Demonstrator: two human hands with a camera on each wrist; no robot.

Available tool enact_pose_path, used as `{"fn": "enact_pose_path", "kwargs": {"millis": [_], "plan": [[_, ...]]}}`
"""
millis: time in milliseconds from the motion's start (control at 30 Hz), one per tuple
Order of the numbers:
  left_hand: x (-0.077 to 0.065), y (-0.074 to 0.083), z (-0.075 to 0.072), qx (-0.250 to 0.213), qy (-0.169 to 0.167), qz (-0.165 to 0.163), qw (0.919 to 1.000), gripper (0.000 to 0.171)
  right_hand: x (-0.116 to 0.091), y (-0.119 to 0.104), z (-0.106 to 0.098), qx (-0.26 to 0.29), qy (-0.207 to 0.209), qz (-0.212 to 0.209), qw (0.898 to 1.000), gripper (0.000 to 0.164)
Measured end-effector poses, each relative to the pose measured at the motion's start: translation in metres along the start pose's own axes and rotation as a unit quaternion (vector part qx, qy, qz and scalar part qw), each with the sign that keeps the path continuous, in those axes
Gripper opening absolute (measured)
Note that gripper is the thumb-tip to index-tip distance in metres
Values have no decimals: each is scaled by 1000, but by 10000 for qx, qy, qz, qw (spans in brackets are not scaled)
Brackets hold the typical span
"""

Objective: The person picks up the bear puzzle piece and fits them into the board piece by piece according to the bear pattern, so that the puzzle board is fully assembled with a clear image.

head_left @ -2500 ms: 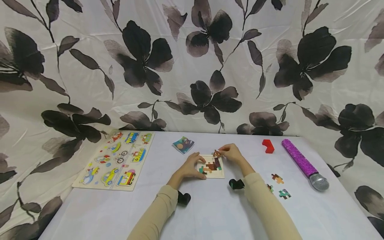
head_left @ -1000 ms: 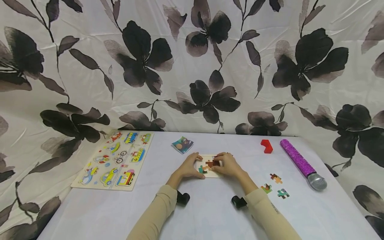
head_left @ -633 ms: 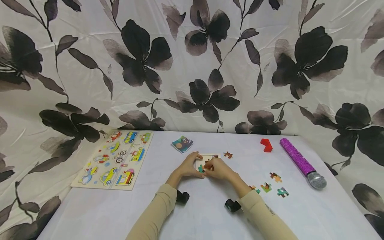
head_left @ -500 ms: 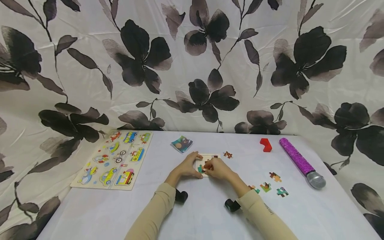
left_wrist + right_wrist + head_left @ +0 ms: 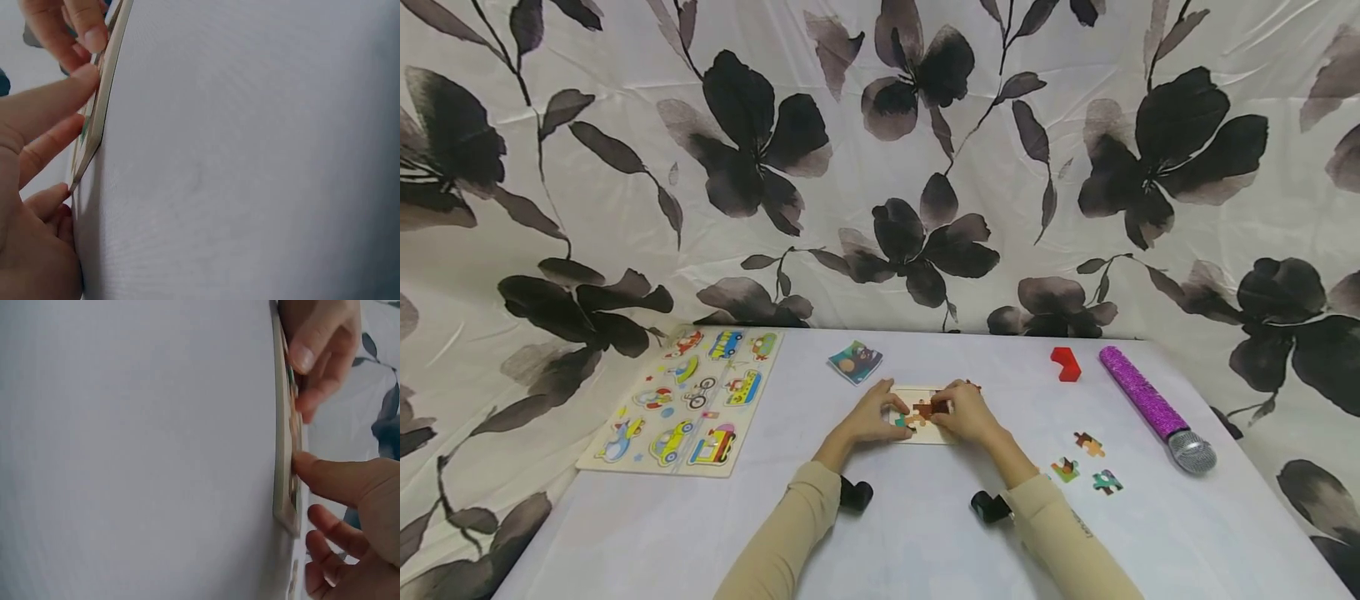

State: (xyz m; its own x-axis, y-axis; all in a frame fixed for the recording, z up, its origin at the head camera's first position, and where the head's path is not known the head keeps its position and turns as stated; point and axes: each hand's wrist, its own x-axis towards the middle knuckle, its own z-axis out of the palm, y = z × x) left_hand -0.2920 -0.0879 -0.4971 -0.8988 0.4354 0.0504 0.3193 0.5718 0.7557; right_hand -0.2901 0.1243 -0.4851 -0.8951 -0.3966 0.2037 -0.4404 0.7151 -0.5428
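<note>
A small wooden puzzle tray (image 5: 925, 440) lies on the table with brown, peach and teal jigsaw pieces in it. At its left side, my left hand (image 5: 871, 415) has thumb and index finger curved over a teal puzzle piece (image 5: 900, 422). My right hand (image 5: 967, 414) pinches at a brown puzzle piece (image 5: 925, 407) on the tray's right side, largely hiding it. In the right wrist view, the right thumb (image 5: 315, 473) touches the pieces near the tray's edge. The left wrist view shows the left thumb (image 5: 62, 94) on the tray too.
Three loose jigsaw pieces (image 5: 1107, 482) lie to the right, and another brown piece (image 5: 974, 385) shows behind the right hand. Farther right are a red block (image 5: 1065, 364) and a purple microphone (image 5: 1142, 392). A picture card (image 5: 855, 362) and a vehicle puzzle board (image 5: 681, 408) lie left.
My right hand set down a brown piece behind the tray, reached over the tray's lower left, then moved back right. My left fingers have shifted from the tray's edge onto its pieces.
</note>
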Motion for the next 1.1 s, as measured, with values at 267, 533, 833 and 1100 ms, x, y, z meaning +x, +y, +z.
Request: {"fn": "enact_pose_path", "kwargs": {"millis": [267,533,833,1100], "plan": [[2,-4,3,-13,158,105,9998,23,-1,13,-5,271,-246,84,9993,32],[3,0,-3,-19,-113,-55,9999,18,-1,14,-4,485,-222,20,9986,33],[-1,-2,-6,130,-238,-79,9996,21,-2,16,-4,500,-314,-23,9983,34],[-6,-5,-7,-28,-146,-59,9999,25,-4,23,-7,712,-301,52,9970,36]]}}
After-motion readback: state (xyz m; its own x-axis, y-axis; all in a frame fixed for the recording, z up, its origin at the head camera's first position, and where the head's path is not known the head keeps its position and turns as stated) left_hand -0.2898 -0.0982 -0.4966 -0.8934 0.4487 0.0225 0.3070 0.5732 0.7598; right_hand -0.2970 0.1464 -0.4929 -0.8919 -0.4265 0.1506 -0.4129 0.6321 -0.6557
